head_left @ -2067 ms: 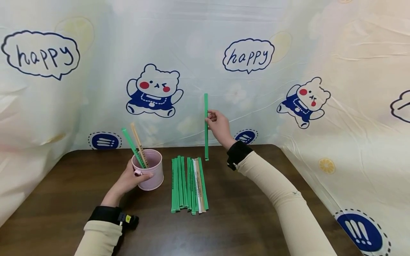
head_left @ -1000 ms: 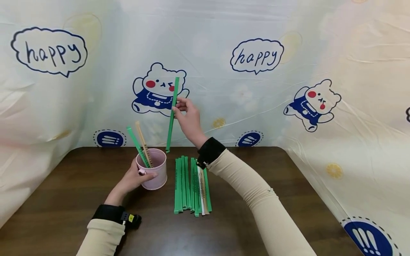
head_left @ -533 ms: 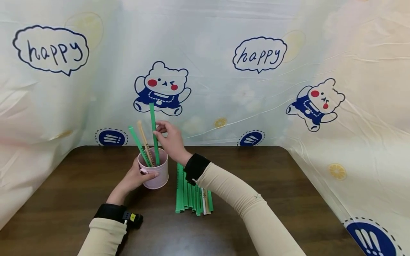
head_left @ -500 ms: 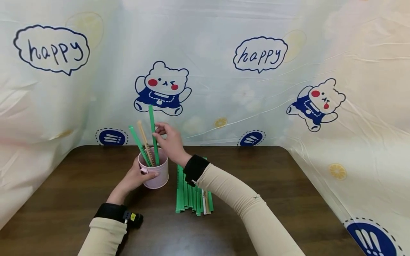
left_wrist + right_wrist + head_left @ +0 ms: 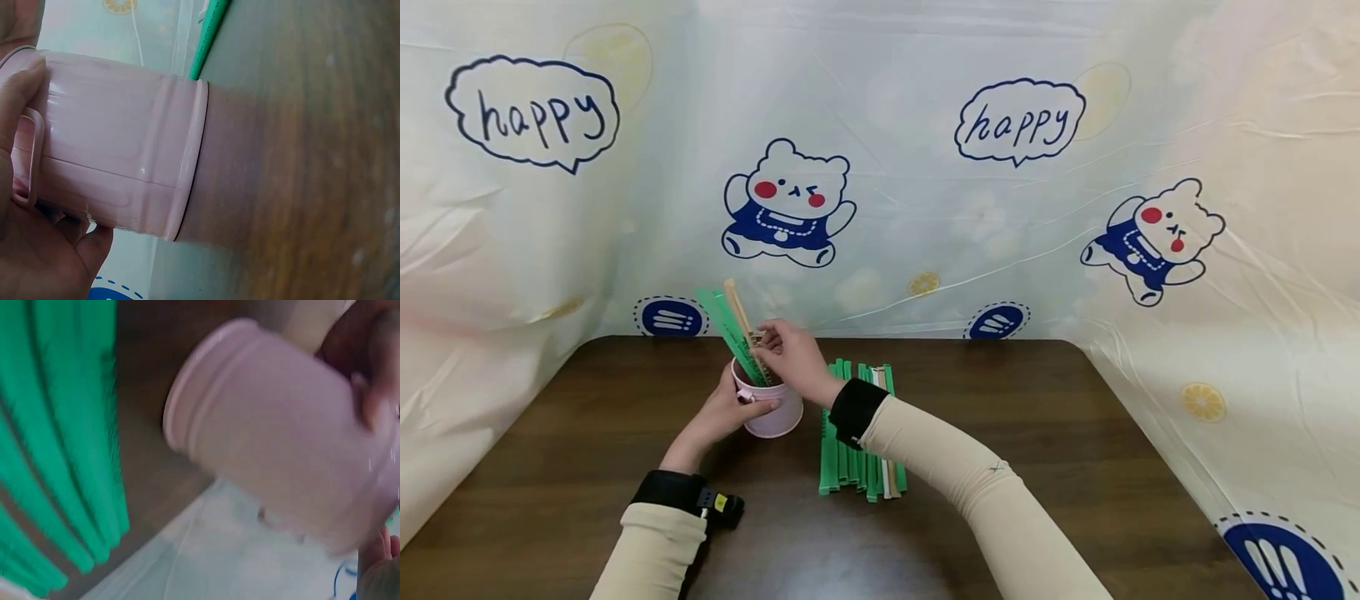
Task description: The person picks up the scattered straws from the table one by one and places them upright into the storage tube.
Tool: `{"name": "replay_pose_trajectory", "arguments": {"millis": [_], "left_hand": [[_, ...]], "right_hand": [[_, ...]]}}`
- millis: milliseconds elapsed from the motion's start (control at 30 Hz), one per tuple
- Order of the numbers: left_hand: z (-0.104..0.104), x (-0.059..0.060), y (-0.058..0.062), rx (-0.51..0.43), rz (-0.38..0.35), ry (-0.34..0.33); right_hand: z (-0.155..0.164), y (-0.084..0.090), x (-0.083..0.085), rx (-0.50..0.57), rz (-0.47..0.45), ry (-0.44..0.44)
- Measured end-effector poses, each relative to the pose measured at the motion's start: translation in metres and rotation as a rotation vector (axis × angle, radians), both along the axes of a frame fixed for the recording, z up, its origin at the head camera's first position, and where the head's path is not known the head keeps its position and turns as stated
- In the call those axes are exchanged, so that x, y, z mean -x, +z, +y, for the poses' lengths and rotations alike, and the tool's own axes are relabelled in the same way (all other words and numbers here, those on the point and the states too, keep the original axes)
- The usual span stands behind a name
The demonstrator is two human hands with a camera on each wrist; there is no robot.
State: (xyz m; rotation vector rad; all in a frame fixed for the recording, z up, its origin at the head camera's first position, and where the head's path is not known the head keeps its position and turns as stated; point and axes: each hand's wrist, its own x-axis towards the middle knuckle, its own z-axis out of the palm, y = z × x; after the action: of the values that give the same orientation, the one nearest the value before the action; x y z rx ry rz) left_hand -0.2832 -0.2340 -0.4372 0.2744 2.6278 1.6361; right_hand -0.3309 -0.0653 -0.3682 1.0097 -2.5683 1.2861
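Observation:
A pink cup (image 5: 778, 412) stands on the dark wooden table (image 5: 1000, 433), and my left hand (image 5: 730, 408) grips it by the handle side. In the left wrist view the cup (image 5: 125, 150) fills the frame with my left hand (image 5: 37, 250) around it. Two green sticks (image 5: 722, 321) and a beige stick (image 5: 737, 302) lean to the left inside the cup. My right hand (image 5: 775, 346) hovers over the cup's mouth, fingertips pinched on one green stick just above the rim. The right wrist view is blurred and shows the cup (image 5: 281, 444).
A row of several green sticks with a white and a beige one (image 5: 861, 433) lies right of the cup, partly under my right forearm; they also show as green sticks (image 5: 56, 456). A printed plastic sheet (image 5: 925, 167) walls in the table's back and sides.
My right hand carried a green stick from above the row leftward and down into the cup. The stick now leans with the other two. The left hand kept hold of the cup.

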Motion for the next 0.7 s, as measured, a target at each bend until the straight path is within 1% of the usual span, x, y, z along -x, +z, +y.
{"name": "replay_pose_trajectory", "arguments": {"millis": [67,167,267,300,333,400,467,500,533,567,600,633,667,700], "left_hand": [[0.001,0.001,0.000,-0.010,0.008,0.001],[0.003,0.002,0.000,-0.028,0.025,-0.001],[0.002,0.003,0.000,-0.040,0.048,-0.003],[0.002,0.003,0.000,-0.041,0.054,-0.008],[0.002,0.003,0.000,-0.044,0.052,-0.010],[0.002,0.003,0.000,-0.033,0.045,-0.007],[0.002,0.002,0.000,-0.025,0.032,-0.003],[0.001,0.002,0.000,-0.020,0.026,0.000],[0.001,0.002,0.000,-0.021,0.021,0.003],[0.001,0.002,0.000,-0.022,0.020,0.003],[0.001,0.003,-0.001,-0.028,0.021,0.001],[0.002,0.003,-0.001,-0.036,0.026,-0.006],[0.002,0.003,-0.001,-0.045,0.032,-0.009],[0.002,0.003,-0.001,-0.050,0.037,-0.012]], "right_hand": [[0.012,0.004,0.005,0.001,-0.010,-0.025],[0.035,0.010,0.017,0.016,-0.030,-0.067],[0.063,0.007,0.034,0.024,-0.091,-0.112],[0.075,0.004,0.039,0.012,-0.094,-0.127],[0.088,-0.010,0.052,0.020,-0.084,-0.125],[0.112,-0.032,0.074,0.010,-0.118,-0.140],[0.136,-0.070,0.104,0.016,-0.076,-0.143],[0.147,-0.087,0.115,0.016,-0.045,-0.146],[0.154,-0.097,0.123,0.017,-0.072,-0.159],[0.160,-0.101,0.122,-0.002,-0.101,-0.183],[0.165,-0.103,0.118,-0.012,-0.106,-0.203],[0.168,-0.101,0.111,-0.019,-0.118,-0.217],[0.169,-0.092,0.097,-0.031,-0.162,-0.233],[0.169,-0.082,0.081,-0.066,-0.190,-0.262]]}}
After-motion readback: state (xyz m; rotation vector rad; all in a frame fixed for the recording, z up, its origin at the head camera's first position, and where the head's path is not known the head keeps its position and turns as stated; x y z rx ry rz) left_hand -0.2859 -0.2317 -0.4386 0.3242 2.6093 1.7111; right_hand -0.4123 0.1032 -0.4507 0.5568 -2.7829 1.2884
